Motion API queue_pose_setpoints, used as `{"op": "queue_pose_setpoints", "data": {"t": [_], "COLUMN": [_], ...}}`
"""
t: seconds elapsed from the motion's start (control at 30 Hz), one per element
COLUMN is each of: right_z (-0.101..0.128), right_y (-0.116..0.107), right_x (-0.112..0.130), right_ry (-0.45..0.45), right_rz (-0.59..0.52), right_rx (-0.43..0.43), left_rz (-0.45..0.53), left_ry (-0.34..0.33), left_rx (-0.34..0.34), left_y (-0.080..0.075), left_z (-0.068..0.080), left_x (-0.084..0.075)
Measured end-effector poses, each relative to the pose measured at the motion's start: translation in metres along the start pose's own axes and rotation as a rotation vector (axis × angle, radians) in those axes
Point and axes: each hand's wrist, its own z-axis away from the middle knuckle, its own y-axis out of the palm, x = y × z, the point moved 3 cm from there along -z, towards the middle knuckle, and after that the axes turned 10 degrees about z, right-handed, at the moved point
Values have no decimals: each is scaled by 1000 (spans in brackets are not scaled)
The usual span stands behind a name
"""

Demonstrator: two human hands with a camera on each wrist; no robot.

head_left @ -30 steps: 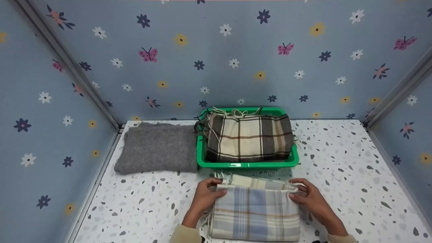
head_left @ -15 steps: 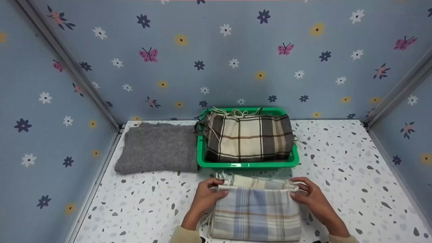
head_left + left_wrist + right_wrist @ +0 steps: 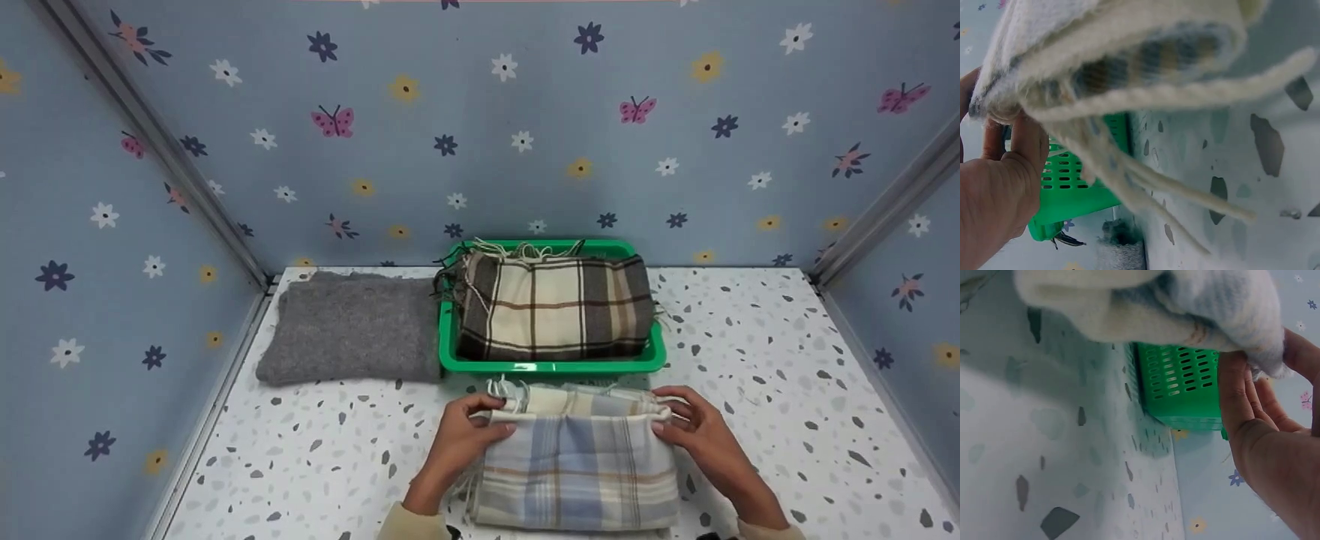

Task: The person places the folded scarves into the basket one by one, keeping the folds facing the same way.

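Note:
A folded pale plaid scarf in blue, cream and grey, with twisted fringe, is at the front of the table. My left hand pinches its far left corner, thumb on top and fingers beneath. At the far right corner my right hand pinches the cloth the same way. In both wrist views the scarf's near folds hang above the tabletop. Just beyond it stands a green basket with slotted walls, holding a folded brown, cream and black plaid scarf whose fringe spills over the rim.
A folded grey woolly cloth lies against the basket's left side. The speckled white table meets blue flower-patterned walls at the back and both sides.
Both hands have shifted slightly right and away from me with the pale plaid scarf, bringing its far edge closer to the basket. The basket and grey cloth stay put.

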Motion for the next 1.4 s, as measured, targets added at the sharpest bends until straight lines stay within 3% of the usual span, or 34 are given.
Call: {"op": "queue_pose_setpoints", "data": {"t": [0.37,0.6,1.0,1.4], "right_z": [2,0,-5,-14], "right_y": [-5,-4,-2,-3], "right_x": [20,32,49,64], "right_ry": [-37,-79,-99,-145], "right_rz": [54,32,71,123], "right_rx": [-9,-27,-94,-100], "left_rz": [9,18,-8,-22], "left_ry": [44,71,174,176], "left_rx": [-3,-5,-22,-60], "left_y": [2,1,-4,-5], "left_z": [2,1,-1,-5], "left_x": [-14,-21,-31,-45]}}
